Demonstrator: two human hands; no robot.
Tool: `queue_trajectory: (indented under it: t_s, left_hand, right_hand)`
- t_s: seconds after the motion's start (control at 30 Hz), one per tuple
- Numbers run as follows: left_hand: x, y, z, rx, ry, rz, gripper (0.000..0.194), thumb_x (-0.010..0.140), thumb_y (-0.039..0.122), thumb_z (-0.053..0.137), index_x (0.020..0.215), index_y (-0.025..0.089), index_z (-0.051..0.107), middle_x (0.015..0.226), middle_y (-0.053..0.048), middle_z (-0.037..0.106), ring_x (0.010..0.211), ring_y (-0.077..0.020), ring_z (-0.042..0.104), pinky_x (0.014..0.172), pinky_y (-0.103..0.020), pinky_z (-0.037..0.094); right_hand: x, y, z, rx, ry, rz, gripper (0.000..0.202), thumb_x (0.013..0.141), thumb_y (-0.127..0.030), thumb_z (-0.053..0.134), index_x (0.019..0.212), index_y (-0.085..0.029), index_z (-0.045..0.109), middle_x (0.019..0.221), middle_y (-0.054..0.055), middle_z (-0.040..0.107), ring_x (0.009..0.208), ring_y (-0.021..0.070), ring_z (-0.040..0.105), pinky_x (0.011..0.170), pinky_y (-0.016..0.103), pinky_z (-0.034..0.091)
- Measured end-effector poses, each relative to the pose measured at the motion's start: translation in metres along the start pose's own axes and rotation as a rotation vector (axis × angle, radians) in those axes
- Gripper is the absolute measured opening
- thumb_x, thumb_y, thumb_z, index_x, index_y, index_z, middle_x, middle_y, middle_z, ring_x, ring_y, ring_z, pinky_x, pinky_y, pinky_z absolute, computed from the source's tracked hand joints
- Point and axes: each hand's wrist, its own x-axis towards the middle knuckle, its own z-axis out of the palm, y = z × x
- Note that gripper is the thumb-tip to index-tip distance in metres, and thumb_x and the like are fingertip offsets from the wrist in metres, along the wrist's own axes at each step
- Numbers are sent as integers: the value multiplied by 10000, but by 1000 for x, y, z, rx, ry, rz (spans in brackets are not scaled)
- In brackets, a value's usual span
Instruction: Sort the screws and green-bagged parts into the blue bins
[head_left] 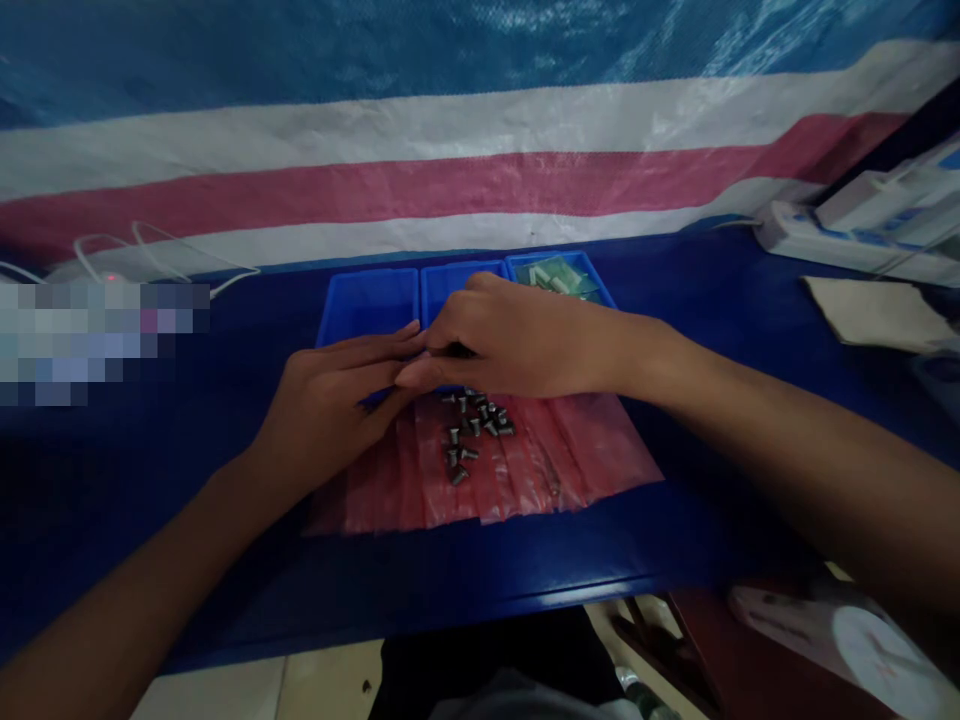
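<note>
My left hand [341, 395] and my right hand [517, 340] meet at the fingertips above the near edge of the blue trays. On the left hand, thumb and fingers press together. The right hand's fingers are curled in a pinch, and whatever lies between the fingertips is hidden. Below them, a small heap of metal screws [475, 425] lies on overlapping red plastic bags [600, 445]. Behind the hands stand a left blue tray [373, 300], a middle blue tray [457, 270], partly covered by my right hand, and a right blue tray [600, 270] holding green-and-white packets [555, 275].
A white power strip [780, 235] and a beige cloth-like piece [874, 312] lie at the right of the blue table [525, 575]. White cables [161, 255] run at the back left, by a blurred-out patch. A striped tarp [450, 190] hangs behind.
</note>
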Motion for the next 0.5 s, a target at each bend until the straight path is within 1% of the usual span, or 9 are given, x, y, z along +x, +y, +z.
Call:
queue_trajectory:
  t_s: [0.07,0.17,0.23,0.3,0.37,0.43,0.5]
  left_hand:
    - [0,-2,-1,-16,4,23,161,1073,260,622,1028,251,776,1176,-21,819,1086,-217,801,924,-288,699]
    - [-1,-4,-1,-53,-12,26,159,1064,270,621,1070,253,779,1237,-25,802,1112,-227,794,967,-289,683]
    - [-2,-4,-1,-66,-16,8,188,1036,216,631,1133,277,780,1279,-17,787,1121,-226,791,988,-297,679]
    - [-4,-4,-2,-82,-20,-10,286,997,152,631,1186,310,778,1299,-1,779,1131,-228,787,993,-306,681]
    - [-4,-4,-3,-101,-27,-21,308,988,153,639,1204,325,776,1300,4,778,1140,-238,785,992,-324,687]
    - [-3,-3,-3,-107,-33,-23,221,1020,225,645,1171,309,784,1272,-8,791,1135,-245,787,986,-335,691]
    - [-2,-2,-3,-102,-28,-16,175,1051,288,631,1105,293,797,1233,-11,805,1105,-242,798,960,-323,696]
  right_hand:
    - [-1,-9,3,-68,-16,-18,367,1131,-413,516,1146,-180,800,983,79,810,887,216,704,779,329,423]
    - [0,-18,12,-214,-22,-75,411,1116,-467,524,1089,-162,798,904,101,795,866,259,711,670,352,369]
    - [2,-21,18,-241,-20,-142,399,1116,-453,528,1046,-166,795,954,112,800,914,269,724,625,351,315]
    - [2,-22,20,-244,-34,-179,387,1114,-435,539,1006,-164,792,999,117,802,947,267,727,604,350,276]
    - [1,-22,18,-233,-37,-185,392,1108,-452,546,1005,-159,786,976,111,799,926,261,716,593,352,259]
    - [-2,-22,12,-196,-35,-189,391,1107,-472,544,1033,-167,777,908,81,786,867,247,691,600,356,273]
    - [-6,-19,2,-137,-18,-163,362,1119,-455,530,1067,-189,770,875,46,773,828,227,665,635,353,318]
